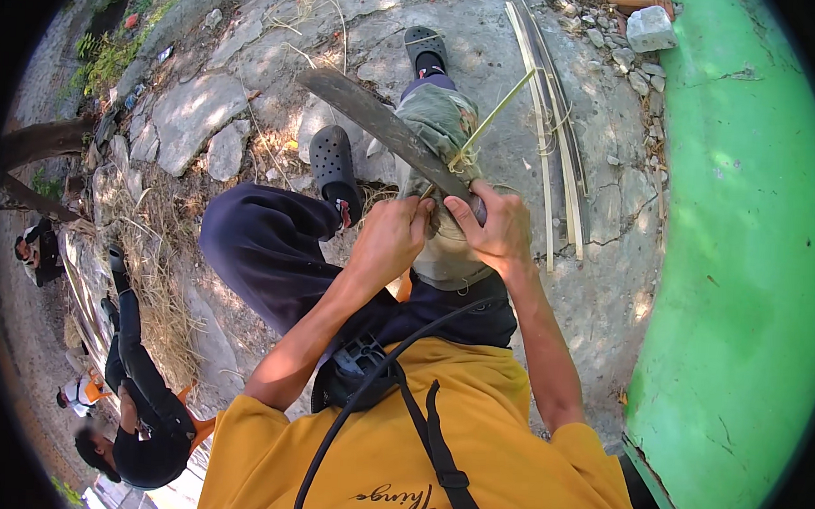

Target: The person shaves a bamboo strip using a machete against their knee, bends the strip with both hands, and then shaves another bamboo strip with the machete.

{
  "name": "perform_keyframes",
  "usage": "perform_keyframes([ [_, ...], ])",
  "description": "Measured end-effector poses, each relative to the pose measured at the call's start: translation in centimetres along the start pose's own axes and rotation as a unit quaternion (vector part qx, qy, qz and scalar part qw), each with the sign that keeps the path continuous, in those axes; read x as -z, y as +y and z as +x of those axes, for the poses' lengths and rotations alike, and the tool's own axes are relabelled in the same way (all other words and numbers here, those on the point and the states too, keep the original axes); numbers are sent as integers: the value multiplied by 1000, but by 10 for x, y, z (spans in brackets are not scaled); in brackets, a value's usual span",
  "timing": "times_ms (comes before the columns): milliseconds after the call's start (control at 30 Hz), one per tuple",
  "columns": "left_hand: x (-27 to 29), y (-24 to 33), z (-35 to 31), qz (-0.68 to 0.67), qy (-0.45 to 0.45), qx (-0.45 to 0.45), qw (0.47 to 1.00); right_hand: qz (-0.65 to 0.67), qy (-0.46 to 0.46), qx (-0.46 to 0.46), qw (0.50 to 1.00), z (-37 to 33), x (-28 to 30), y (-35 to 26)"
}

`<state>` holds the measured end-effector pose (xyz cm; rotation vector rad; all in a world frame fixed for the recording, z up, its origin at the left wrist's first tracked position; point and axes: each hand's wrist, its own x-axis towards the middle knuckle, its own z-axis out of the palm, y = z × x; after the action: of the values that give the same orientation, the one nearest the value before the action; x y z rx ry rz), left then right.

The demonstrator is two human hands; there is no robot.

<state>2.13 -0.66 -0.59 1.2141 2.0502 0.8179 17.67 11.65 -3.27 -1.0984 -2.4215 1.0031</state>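
Note:
My right hand (502, 224) is closed at the near end of a machete (377, 121), whose wide dark blade slants up to the left across my right leg. A thin green bamboo strip (497, 113) passes under the blade, with curled shavings (463, 159) on it. Beside the blade, my left hand (395, 231) is pinched shut at what looks like the strip's lower end; the fingers partly hide it. A worn grey-green cloth (436, 110) covers my right leg beneath the blade.
Several long split bamboo strips (558, 143) lie on the cracked concrete to the right. A green wall (744, 242) stands at the far right, with a pale block (651, 29) near its top. Dry straw (165, 289) lies at left, where another person (146, 416) sits on an orange chair.

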Motion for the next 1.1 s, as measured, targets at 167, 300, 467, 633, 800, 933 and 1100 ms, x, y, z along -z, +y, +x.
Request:
perform_keyframes([
  [167, -5, 2, -11, -13, 6, -31, 999, -7, -23, -9, 1000, 5, 5, 5],
  [300, -2, 1, -5, -50, -3, -1, 999, 11, 5, 5, 1000, -2, 0, -3],
  [467, -2, 0, -17, -52, -41, 36, 997, -8, -11, 25, 1000, 0, 3, 5],
  [633, -3, -12, -8, -83, -27, 6, 996, 0, 18, 20, 1000, 4, 1, -8],
  [800, 13, 6, -23, -110, -67, 47, 991, -2, -28, -12, 1000, 3, 5, 0],
  [933, 6, -6, -16, -99, -64, 26, 993, -33, 18, 9, 999, -3, -5, -6],
  [1100, 16, 4, -30, -101, -106, 67, 987, -21, 9, 15, 1000, -1, 3, 0],
])
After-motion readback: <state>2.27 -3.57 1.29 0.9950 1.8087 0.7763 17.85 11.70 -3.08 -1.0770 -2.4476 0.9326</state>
